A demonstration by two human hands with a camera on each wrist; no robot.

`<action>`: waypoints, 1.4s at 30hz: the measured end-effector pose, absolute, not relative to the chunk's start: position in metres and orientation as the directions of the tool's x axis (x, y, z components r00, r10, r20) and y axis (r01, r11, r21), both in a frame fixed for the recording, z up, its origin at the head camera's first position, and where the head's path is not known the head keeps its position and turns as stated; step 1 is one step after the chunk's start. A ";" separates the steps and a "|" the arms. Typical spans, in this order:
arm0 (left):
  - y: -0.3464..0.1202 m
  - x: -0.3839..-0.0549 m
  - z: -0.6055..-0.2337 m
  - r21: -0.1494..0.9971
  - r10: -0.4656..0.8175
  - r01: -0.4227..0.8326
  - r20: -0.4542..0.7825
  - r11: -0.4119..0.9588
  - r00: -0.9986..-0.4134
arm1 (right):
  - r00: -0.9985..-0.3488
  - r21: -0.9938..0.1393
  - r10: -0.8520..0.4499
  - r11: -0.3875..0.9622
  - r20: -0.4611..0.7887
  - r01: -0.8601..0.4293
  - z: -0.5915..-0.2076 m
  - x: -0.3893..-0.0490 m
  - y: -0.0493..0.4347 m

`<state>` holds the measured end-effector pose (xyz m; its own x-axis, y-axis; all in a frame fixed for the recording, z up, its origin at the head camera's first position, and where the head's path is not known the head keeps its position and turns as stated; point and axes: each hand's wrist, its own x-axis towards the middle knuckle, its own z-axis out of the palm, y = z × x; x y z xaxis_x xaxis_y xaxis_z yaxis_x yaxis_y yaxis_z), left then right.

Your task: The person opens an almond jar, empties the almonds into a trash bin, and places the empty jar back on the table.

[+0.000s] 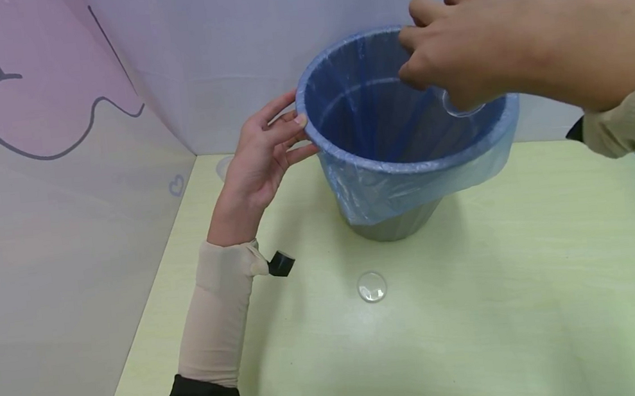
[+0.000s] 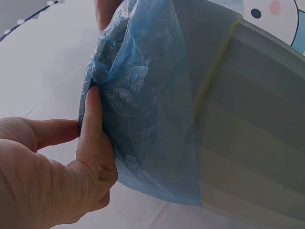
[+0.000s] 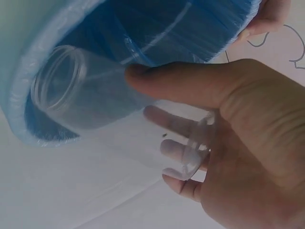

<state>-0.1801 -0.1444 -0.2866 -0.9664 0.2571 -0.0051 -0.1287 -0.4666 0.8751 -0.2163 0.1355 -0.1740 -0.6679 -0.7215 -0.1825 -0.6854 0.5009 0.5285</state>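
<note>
A grey trash bin [image 1: 402, 226] stands on the table, lined with a blue plastic bag [image 1: 404, 192] folded over its rim. My left hand [image 1: 255, 156] pinches the bin's left rim through the bag, thumb on one side and fingers on the other. Over the bin's right side, my right hand [image 1: 487, 44] grips a clear plastic jar [image 3: 100, 105]. The jar is tilted, its uncovered mouth pointing into the bin, and a small dark speck shows at its side. In the head view the hand hides most of the jar. A clear round lid [image 1: 372, 286] lies in front of the bin.
The pale yellow-green table [image 1: 480, 310] meets a white wall [image 1: 231, 39] behind the bin and a patterned panel [image 1: 67, 250] on the left. Behind my left wrist, a faint transparent round thing [image 1: 224, 168] is partly covered.
</note>
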 end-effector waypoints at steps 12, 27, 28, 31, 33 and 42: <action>-0.144 -0.181 -0.287 0.879 0.259 -0.129 -0.006 -0.460 -0.966 | -0.681 0.490 -0.701 0.526 -0.212 -0.695 -0.174 -0.217 0.139; -0.144 -0.181 -0.287 0.878 0.258 -0.126 -0.003 -0.462 -0.966 | -0.548 0.385 -0.832 0.536 0.089 -0.752 -0.172 -0.203 0.128; -0.144 -0.181 -0.287 0.879 0.258 -0.124 -0.001 -0.460 -0.966 | -0.550 0.378 -0.828 0.547 0.111 -0.747 -0.172 -0.202 0.127; -0.144 -0.181 -0.287 0.879 0.260 -0.124 0.000 -0.461 -0.966 | -0.546 0.352 -0.818 0.572 0.180 -0.741 -0.173 -0.199 0.125; -0.145 -0.181 -0.287 0.877 0.261 -0.125 0.000 -0.464 -0.965 | -0.555 0.337 -0.805 0.592 0.210 -0.732 -0.173 -0.198 0.124; -0.145 -0.181 -0.286 0.878 0.259 -0.125 -0.001 -0.462 -0.966 | -0.596 0.250 -0.732 0.676 0.329 -0.693 -0.173 -0.196 0.123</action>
<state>-0.1806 -0.1453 -0.2861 -0.9659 0.2591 -0.0010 -0.1248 -0.4618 0.8781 -0.1957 0.1235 -0.1733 -0.5961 -0.7323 0.3293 -0.6927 0.6764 0.2503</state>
